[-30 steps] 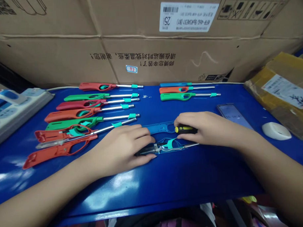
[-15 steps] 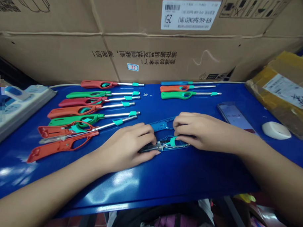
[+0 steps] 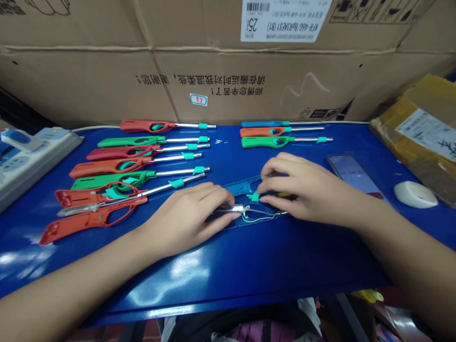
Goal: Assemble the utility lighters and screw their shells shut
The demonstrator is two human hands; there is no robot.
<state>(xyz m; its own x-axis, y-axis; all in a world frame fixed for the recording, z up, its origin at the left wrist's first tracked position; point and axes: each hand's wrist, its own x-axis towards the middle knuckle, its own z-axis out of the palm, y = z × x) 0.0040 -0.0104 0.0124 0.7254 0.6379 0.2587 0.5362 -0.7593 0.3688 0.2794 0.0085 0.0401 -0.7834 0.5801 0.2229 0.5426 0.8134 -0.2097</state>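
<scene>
My left hand (image 3: 194, 217) pinches a lighter's fuel tank (image 3: 235, 209), whose metal end pokes out past my fingertips. This lies over one blue housing half (image 3: 257, 221) of a taken-apart long-nosed lighter, with thin wires running to the right. Between the fingertips of my right hand (image 3: 299, 191) is a green trigger (image 3: 253, 196), lifted above that half. A dark and yellowish part beneath the right fingers is mostly covered. The other blue housing half (image 3: 243, 189) lies just behind, partly hidden by both hands.
Several lighters (image 3: 115, 168) lie in a column at left, with an opened orange lighter (image 3: 91, 215) nearest. Further lighters (image 3: 264, 141) lie at back right. A phone (image 3: 349, 171), a white mouse (image 3: 415, 194) and a taped box (image 3: 428, 129) are right; a power strip (image 3: 36, 157) is left.
My right hand has raised the green trigger up and left, out of the lower blue housing half. The wires there are now more exposed. My left hand has hardly moved.
</scene>
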